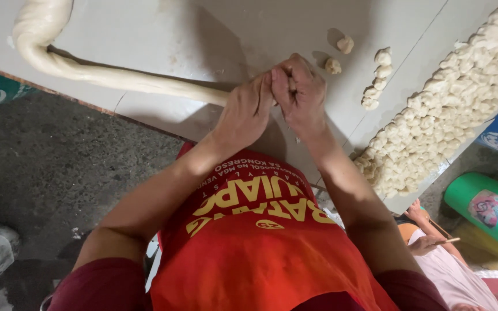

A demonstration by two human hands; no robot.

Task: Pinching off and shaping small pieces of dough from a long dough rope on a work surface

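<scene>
Head view, looking down: we see both hands meeting at the near end of a long dough rope (122,78) on a pale grey table (203,29). Left hand (248,109) is wrapped round the rope's end, fingers clenched on it. Right hand (300,92) is pressed against the left, fingertips curled in at the same spot; seems to be pinching the rope tip, but what's betw the fingers is hidden, can't tell if a piece is held

Key relation: the rope runs away from the grip toward the person's left, long axis near-horizontal across the table w/ a slight upward slant, then curls into a thick twisted loop at the top-left corner. So all the remaining dough lies on the left-hand side of the grip; the left hand is the one on the rope, the right sits at its free end

On the right side, just beyond the hands, 2 small dough lumps (339,55) lie apart on the table, a short row of pieces (377,78) a bit further, and a big heap of dough pieces (451,98) along the table's right edge. Green container (488,210) on the floor, lower right
</scene>
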